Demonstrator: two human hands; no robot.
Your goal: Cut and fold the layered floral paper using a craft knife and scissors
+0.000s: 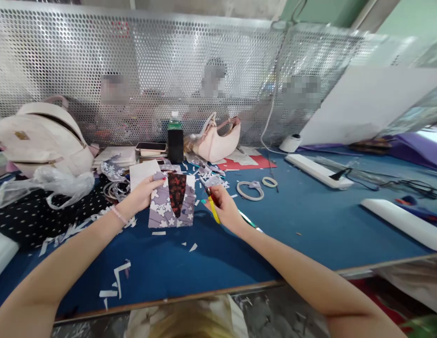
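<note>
My left hand (144,193) pinches the upper left edge of a folded paper piece (172,203), lilac with white flowers and a dark red-patterned strip down its middle, held just above the blue table (310,220). My right hand (223,206) is closed round yellow-handled scissors (212,204) right beside the paper's right edge, blades pointing up and away. Small paper offcuts lie under and around both hands.
White paper scraps (116,277) litter the near left. A white backpack (42,136), plastic bag and dotted cloth sit left. Phone (151,147), dark bottle (175,141), pink bag (218,138), tape rolls (250,190) and power strip (319,171) stand behind. A perforated metal screen backs the table.
</note>
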